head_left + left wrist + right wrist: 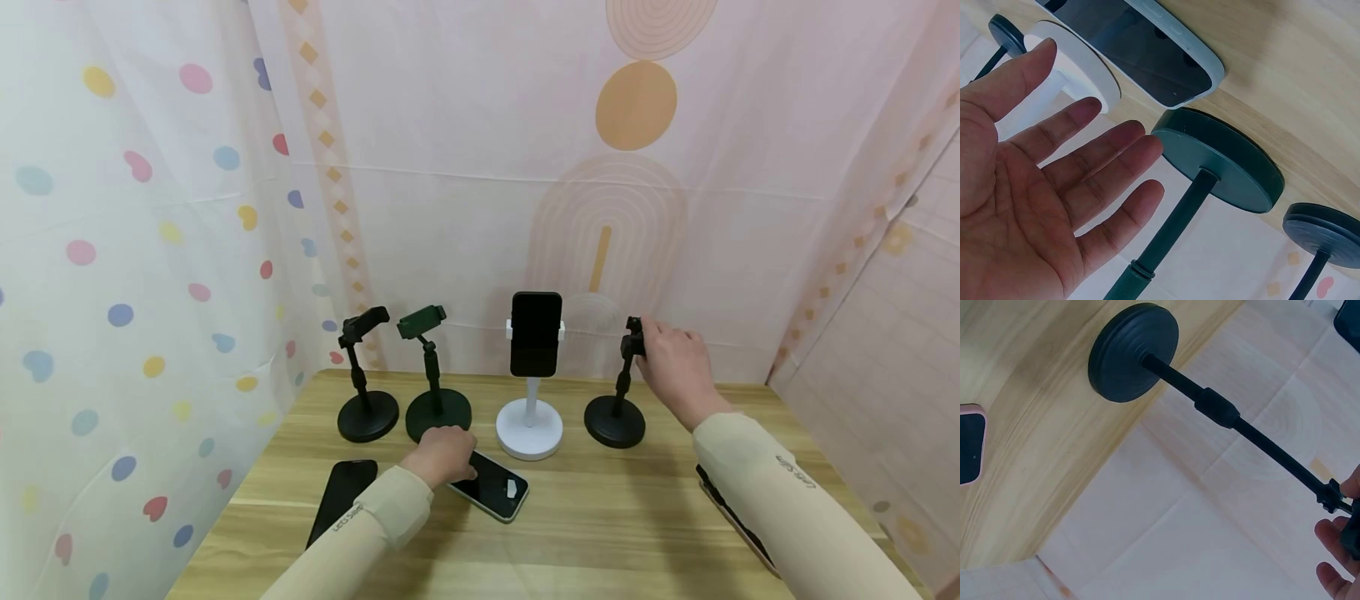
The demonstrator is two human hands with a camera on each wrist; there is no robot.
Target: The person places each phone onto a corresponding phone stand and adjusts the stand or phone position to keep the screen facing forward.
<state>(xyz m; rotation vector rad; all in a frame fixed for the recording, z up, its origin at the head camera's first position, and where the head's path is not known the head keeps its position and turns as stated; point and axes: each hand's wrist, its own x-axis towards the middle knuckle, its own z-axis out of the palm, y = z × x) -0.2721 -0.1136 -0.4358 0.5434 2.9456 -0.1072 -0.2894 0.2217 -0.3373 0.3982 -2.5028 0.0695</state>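
Observation:
In the head view my left hand [444, 457] is over the left end of a phone in a pale case [491, 486], lying on the table. The left wrist view shows that hand [1054, 187] with fingers spread and relaxed, gripping nothing, just short of the phone [1135, 50] and a dark green phone stand [1222, 162]. At the right, my right hand [678, 362] holds the clamp head of a black phone stand [615, 421]. Thumb and fingers are around that clamp in the right wrist view, partly cut off by the frame edge; the round base stays on the table.
A white phone stand [528, 429] carries an upright phone [536, 333]. Another black stand [367, 415] is at the far left. One black phone [345, 492] lies by the left sleeve; a pink-edged phone [969, 447] lies under the right forearm. Curtains close off the back and sides.

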